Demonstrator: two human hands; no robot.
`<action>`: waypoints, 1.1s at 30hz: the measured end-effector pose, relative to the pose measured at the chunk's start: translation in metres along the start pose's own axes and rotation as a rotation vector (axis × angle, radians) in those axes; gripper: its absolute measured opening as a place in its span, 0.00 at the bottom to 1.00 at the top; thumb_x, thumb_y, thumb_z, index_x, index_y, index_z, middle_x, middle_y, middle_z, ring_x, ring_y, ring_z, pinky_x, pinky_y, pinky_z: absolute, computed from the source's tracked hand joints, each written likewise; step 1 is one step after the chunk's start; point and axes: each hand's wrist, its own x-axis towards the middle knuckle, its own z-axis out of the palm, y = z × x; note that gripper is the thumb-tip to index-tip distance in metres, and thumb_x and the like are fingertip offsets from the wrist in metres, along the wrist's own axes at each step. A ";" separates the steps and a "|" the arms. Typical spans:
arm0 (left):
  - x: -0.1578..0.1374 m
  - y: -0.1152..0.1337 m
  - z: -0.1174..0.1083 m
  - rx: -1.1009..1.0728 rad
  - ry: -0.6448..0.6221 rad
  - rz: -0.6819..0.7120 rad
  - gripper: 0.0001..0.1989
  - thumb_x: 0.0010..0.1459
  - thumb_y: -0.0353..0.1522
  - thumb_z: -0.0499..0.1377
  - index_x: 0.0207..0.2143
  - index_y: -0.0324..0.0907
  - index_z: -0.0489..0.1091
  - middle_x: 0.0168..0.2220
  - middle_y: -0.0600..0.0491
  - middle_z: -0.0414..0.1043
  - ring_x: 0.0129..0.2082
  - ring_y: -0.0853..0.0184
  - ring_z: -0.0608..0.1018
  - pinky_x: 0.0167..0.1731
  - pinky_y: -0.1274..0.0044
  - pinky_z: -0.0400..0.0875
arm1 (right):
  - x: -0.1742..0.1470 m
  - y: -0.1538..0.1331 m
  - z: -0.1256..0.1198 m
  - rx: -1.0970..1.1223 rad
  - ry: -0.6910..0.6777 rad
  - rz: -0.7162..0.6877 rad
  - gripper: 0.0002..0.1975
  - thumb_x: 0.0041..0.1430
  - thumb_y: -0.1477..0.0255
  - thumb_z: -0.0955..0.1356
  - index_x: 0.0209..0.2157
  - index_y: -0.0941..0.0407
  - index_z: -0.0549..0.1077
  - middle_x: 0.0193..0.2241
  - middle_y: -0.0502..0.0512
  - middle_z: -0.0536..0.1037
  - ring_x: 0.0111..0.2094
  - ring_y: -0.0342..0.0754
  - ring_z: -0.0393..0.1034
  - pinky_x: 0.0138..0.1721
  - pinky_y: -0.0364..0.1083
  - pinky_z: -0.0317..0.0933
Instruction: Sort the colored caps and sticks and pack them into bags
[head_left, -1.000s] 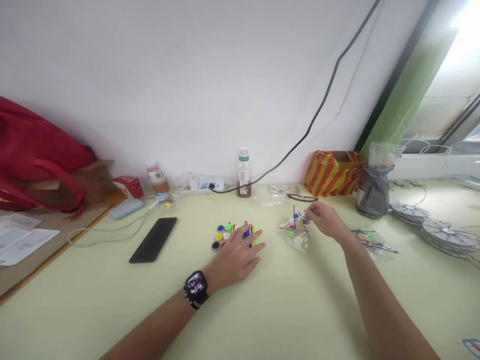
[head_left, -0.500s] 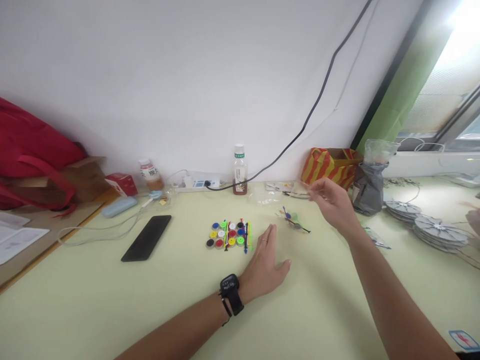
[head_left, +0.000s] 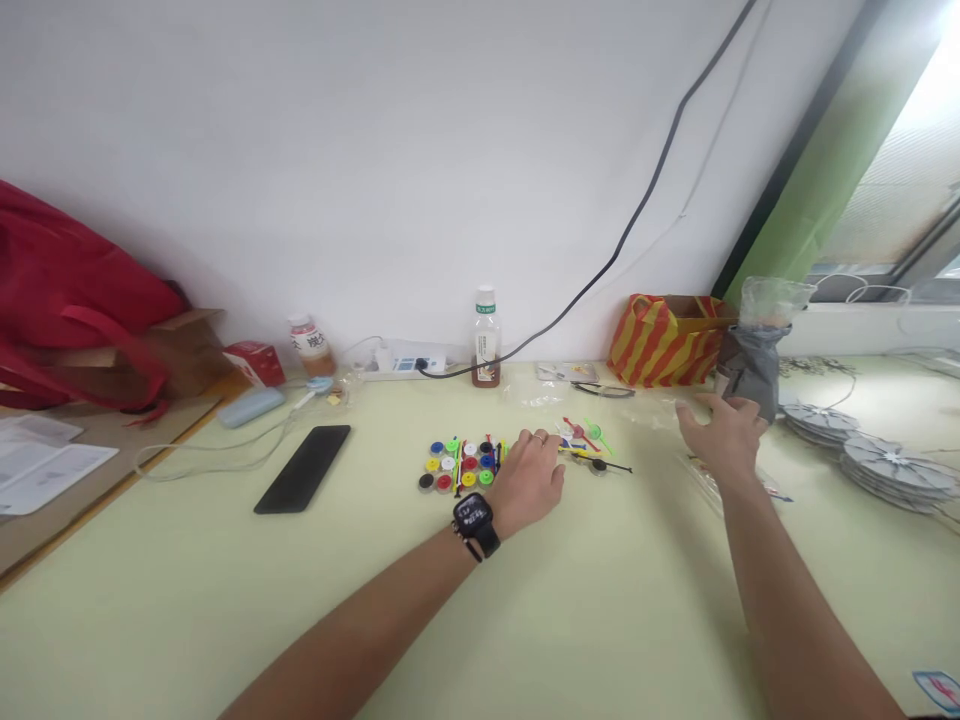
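My left hand (head_left: 526,482) rests palm down, fingers slightly bent and thumb apart, at the right edge of rows of coloured round discs (head_left: 469,463) with thin arrow-shaped sticks (head_left: 459,468). Its fingertips reach toward a loose group of discs and arrow sticks: a pink disc (head_left: 577,432), a green disc (head_left: 595,432) and a black disc (head_left: 598,466). Part of the rows is hidden behind this hand. My right hand (head_left: 724,435) is off to the right, thumb and fingers spread, above a clear plastic bag (head_left: 703,487); nothing shows in its grasp.
Behind the discs stand a drink bottle (head_left: 486,345), a power strip (head_left: 405,362) and a striped bag (head_left: 660,345). A black phone (head_left: 304,470) lies left. A grey bag (head_left: 754,365) and stacked grey discs (head_left: 896,465) are right. A black cable (head_left: 615,250) hangs across.
My right hand has moved right and down and opened from its pinch on clear plastic. The loose discs and sticks now lie more spread out. My left fingers have bent and shifted toward them.
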 end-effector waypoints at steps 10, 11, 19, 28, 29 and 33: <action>0.033 -0.007 0.021 0.078 -0.028 0.043 0.11 0.64 0.26 0.54 0.46 0.39 0.72 0.46 0.40 0.73 0.49 0.50 0.74 0.51 0.60 0.69 | -0.063 -0.097 0.027 0.376 -0.635 -0.662 0.22 0.69 0.69 0.58 0.58 0.52 0.74 0.61 0.58 0.73 0.64 0.57 0.61 0.63 0.58 0.57; 0.033 -0.008 0.022 0.065 -0.037 0.033 0.11 0.63 0.26 0.54 0.45 0.39 0.73 0.45 0.40 0.74 0.47 0.51 0.75 0.50 0.61 0.70 | -0.066 -0.100 0.028 0.342 -0.665 -0.675 0.22 0.68 0.71 0.57 0.57 0.52 0.74 0.61 0.57 0.73 0.64 0.57 0.60 0.63 0.59 0.57; 0.027 -0.020 0.004 -0.053 -0.048 -0.019 0.10 0.59 0.27 0.58 0.42 0.41 0.75 0.40 0.45 0.77 0.41 0.57 0.79 0.41 0.69 0.74 | -0.058 -0.080 0.025 0.222 -0.692 -0.626 0.16 0.65 0.74 0.60 0.43 0.54 0.79 0.50 0.60 0.79 0.56 0.57 0.68 0.58 0.55 0.61; 0.029 -0.051 -0.040 -0.763 -0.083 -0.070 0.17 0.60 0.41 0.65 0.43 0.37 0.78 0.39 0.45 0.81 0.39 0.62 0.82 0.40 0.73 0.76 | -0.076 -0.132 0.004 0.772 -0.681 -0.302 0.16 0.66 0.59 0.64 0.46 0.54 0.76 0.42 0.59 0.81 0.40 0.54 0.75 0.40 0.51 0.70; 0.029 -0.053 -0.043 -0.798 -0.100 -0.047 0.17 0.58 0.41 0.67 0.42 0.37 0.78 0.38 0.45 0.81 0.40 0.62 0.82 0.42 0.73 0.76 | -0.080 -0.141 0.001 0.882 -0.735 -0.250 0.17 0.65 0.58 0.65 0.46 0.54 0.75 0.39 0.58 0.82 0.37 0.52 0.76 0.38 0.50 0.70; 0.027 -0.056 -0.055 -0.747 -0.136 0.025 0.15 0.56 0.40 0.69 0.40 0.38 0.79 0.37 0.47 0.82 0.37 0.63 0.83 0.42 0.74 0.76 | -0.091 -0.163 -0.007 1.153 -0.838 -0.083 0.13 0.61 0.60 0.69 0.40 0.55 0.74 0.26 0.52 0.78 0.29 0.48 0.73 0.33 0.47 0.67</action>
